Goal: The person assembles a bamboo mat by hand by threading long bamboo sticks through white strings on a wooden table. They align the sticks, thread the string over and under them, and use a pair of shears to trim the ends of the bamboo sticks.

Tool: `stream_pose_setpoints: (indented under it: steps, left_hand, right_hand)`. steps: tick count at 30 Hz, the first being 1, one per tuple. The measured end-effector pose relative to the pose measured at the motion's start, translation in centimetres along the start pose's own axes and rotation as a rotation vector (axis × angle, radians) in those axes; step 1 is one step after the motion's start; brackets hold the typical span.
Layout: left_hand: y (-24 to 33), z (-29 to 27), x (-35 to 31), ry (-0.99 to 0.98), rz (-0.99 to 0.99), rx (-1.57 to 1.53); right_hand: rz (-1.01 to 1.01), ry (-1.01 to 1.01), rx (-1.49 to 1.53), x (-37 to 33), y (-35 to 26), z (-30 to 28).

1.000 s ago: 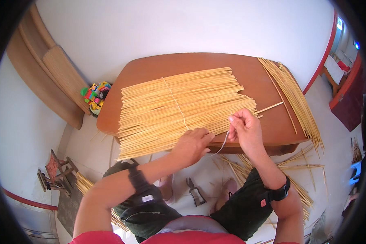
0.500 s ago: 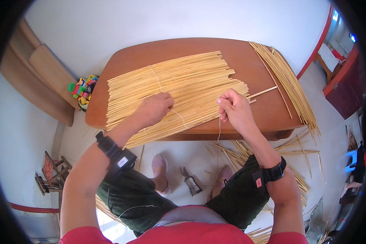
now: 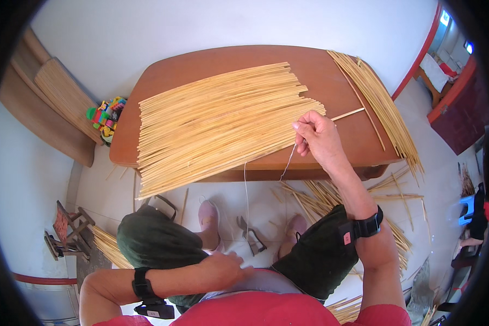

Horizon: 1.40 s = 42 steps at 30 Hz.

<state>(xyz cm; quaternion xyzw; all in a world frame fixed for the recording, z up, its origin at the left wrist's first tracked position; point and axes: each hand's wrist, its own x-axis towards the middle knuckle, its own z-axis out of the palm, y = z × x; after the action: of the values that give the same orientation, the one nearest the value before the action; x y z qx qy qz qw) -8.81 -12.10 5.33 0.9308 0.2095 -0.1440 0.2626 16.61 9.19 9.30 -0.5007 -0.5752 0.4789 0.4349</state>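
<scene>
My right hand (image 3: 319,138) is closed in a pinch on a thin white string (image 3: 289,161), which dangles in front of the table edge. It hovers at the right front corner of a flat sheet of straw-coloured reed stalks (image 3: 217,125), laid side by side on the table. From the sheet's front edge another length of white string (image 3: 246,190) hangs down between my knees. My left hand (image 3: 221,270) is low over my lap, against my waist. Its fingers are smeared by motion, so what they hold, if anything, does not show.
The brown table (image 3: 353,141) carries a bundle of loose stalks (image 3: 383,103) along its right side. On the floor lie pruning shears (image 3: 251,236) between my feet and scattered stalks (image 3: 315,195). Colourful toy blocks (image 3: 108,115) stand left of the table, near a small wooden stool (image 3: 69,231).
My left hand has drawn back from the sheet to my lap. The string that lay across the stalks is gone from their top; one now hangs at the front edge. My right hand barely moved.
</scene>
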Motion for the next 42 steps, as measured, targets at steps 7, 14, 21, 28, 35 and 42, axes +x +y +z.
stream_pose_setpoints:
  steps: [7,14,21,28,35,42]
  left_hand:
    - [-3.5,-9.5,1.4,0.137,-0.580,0.209]
    - [-12.1,-9.0,4.0,0.804,-0.536,0.289]
    - [-20.0,-13.2,5.9,0.731,-0.749,0.162]
    - [-26.1,-17.4,10.8,0.640,-0.703,0.140]
    - [-30.0,-17.5,14.1,0.662,-0.806,0.218]
    - [-31.7,-18.5,14.4,0.643,-0.757,0.182]
  right_hand:
    - [-0.227,-0.146,-0.471,-2.1,2.1,-0.4]
    - [-0.577,-0.179,-0.888,-2.0,5.6,1.8]
    - [-0.608,-0.142,-0.870,-1.0,5.1,2.3]
    - [-0.714,-0.070,-0.843,3.1,5.7,4.6]
    - [-0.520,-0.133,-0.806,5.9,7.5,6.4]
    - [-0.469,-0.059,-0.995,5.7,8.5,8.0]
